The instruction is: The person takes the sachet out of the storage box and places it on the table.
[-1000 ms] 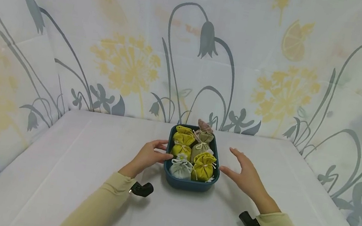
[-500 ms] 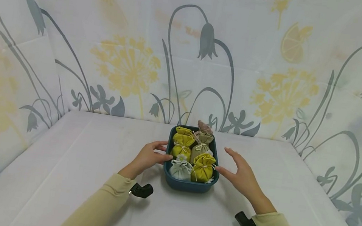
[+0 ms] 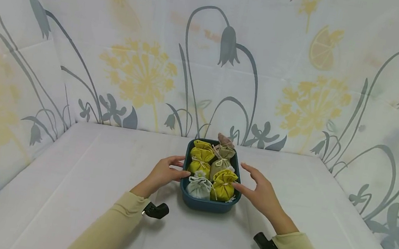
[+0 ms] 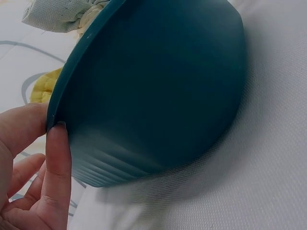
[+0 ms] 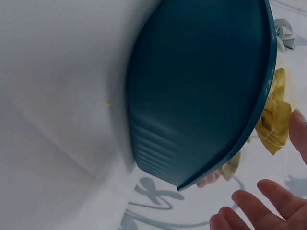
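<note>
A dark teal plastic tub [image 3: 207, 205] stands on the white cloth, filled with small drawstring pouches. Mustard-yellow pouches [image 3: 200, 163] lie along its left side, and another yellow pouch [image 3: 223, 188] sits front right. A pale grey-green pouch [image 3: 199, 188] is at front left; a beige pouch [image 3: 221, 163] and a brownish one [image 3: 226, 140] are behind on the right. My left hand [image 3: 163, 173] pinches the tub's left rim, thumb over the edge and a finger outside. My right hand [image 3: 262, 194] is spread by the right rim, thumb near the front yellow pouch, holding nothing.
White cloth [image 3: 99, 195] covers the table around the tub. Behind it hangs a flower-printed fabric backdrop [image 3: 274, 16], which also runs along both sides. A black wrist device [image 3: 156, 210] juts from the left sleeve, another black device [image 3: 266, 242] from the right.
My right hand has moved left, closer to the tub, its thumb now over the right rim beside the yellow pouch. The left hand and the tub have stayed in place.
</note>
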`<move>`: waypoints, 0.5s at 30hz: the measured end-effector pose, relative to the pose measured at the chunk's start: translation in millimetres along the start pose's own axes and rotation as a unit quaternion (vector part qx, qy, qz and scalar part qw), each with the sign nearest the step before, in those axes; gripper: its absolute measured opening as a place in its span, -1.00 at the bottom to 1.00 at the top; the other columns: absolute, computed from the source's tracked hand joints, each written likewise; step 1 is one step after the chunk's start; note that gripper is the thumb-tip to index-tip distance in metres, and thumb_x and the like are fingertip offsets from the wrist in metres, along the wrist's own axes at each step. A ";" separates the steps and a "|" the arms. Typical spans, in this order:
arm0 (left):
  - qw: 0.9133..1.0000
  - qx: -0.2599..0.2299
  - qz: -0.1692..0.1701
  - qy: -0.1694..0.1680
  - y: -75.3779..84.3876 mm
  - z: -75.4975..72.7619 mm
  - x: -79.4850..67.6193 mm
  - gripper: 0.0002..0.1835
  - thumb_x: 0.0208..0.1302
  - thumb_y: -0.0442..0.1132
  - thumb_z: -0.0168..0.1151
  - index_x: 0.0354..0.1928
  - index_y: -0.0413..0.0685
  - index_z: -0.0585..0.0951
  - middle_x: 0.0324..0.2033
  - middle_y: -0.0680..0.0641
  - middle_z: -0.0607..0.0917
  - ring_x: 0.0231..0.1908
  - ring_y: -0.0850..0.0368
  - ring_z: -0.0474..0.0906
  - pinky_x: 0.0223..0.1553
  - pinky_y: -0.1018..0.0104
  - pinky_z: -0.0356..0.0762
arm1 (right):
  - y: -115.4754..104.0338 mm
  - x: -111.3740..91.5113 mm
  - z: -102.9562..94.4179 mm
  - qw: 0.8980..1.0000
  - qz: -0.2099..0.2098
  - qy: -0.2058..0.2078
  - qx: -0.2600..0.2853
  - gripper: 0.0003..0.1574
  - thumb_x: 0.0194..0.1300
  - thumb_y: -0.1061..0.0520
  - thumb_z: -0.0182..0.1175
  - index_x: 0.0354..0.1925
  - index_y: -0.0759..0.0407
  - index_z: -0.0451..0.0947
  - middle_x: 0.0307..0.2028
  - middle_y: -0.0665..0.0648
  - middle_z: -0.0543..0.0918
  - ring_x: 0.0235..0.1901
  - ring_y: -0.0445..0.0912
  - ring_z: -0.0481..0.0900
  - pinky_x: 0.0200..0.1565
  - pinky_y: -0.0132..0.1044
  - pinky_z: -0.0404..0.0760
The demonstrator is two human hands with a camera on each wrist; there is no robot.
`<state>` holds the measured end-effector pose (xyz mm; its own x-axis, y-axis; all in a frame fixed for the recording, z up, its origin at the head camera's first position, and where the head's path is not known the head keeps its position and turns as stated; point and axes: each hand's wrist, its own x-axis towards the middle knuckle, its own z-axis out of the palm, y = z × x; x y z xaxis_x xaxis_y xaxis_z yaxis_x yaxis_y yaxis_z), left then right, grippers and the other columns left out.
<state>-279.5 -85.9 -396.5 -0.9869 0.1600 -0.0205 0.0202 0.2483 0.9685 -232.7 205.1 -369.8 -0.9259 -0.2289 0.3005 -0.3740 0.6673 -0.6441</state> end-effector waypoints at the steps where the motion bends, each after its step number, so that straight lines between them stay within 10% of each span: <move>1: 1.000 -0.002 0.001 -0.001 0.3 0.0 -0.2 -0.34 0.07 -0.23 0.41 0.25 -0.08 0.43 0.01 -0.18 0.52 -0.27 0.11 0.60 -0.25 0.23 0.62 | -1.3 0.1 0.3 1.000 0.001 0.000 0.001 -0.12 0.16 -0.13 0.29 0.32 0.20 0.25 0.28 0.30 0.28 0.23 0.26 0.22 0.13 0.21 0.29; 15: 1.000 -0.004 0.001 -0.003 1.0 -0.1 -0.2 -0.34 0.08 -0.24 0.39 0.26 -0.10 0.41 0.03 -0.20 0.51 -0.24 0.08 0.60 -0.24 0.19 0.62 | -9.1 4.7 10.2 1.000 -0.014 -0.003 0.012 -0.30 0.17 -0.05 0.29 0.19 0.27 0.42 0.13 0.27 0.47 0.13 0.24 0.38 0.08 0.14 0.39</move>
<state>-279.3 -85.9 -395.5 -0.9858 0.1666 -0.0211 0.0198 0.2398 0.9706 -234.2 190.7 -369.7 -0.9157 -0.2507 0.3140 -0.4000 0.6435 -0.6526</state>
